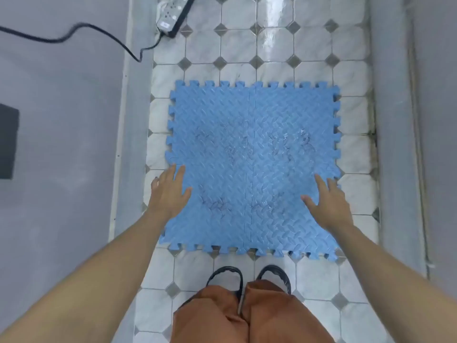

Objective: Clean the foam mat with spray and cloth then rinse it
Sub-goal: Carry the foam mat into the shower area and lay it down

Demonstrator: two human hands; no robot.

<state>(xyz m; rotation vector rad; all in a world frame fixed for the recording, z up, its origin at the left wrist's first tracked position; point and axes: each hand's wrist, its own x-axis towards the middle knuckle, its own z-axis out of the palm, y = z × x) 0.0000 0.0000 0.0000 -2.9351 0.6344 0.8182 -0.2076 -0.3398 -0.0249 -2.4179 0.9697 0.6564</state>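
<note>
A blue foam mat (251, 154) made of interlocking puzzle tiles lies flat on the tiled floor, with dark scribble-like marks across its middle and lower part. My left hand (170, 188) is spread over the mat's left edge, fingers straight. Over the mat's right side, my right hand (326, 198) is spread the same way. Neither hand holds anything. No spray bottle or cloth is in view.
A black and white power strip (174, 17) lies at the top of the tiled strip, its black cable (74, 30) running left over the grey floor. Grey raised borders flank the tiles on both sides. My feet in black sandals (247, 277) stand just below the mat.
</note>
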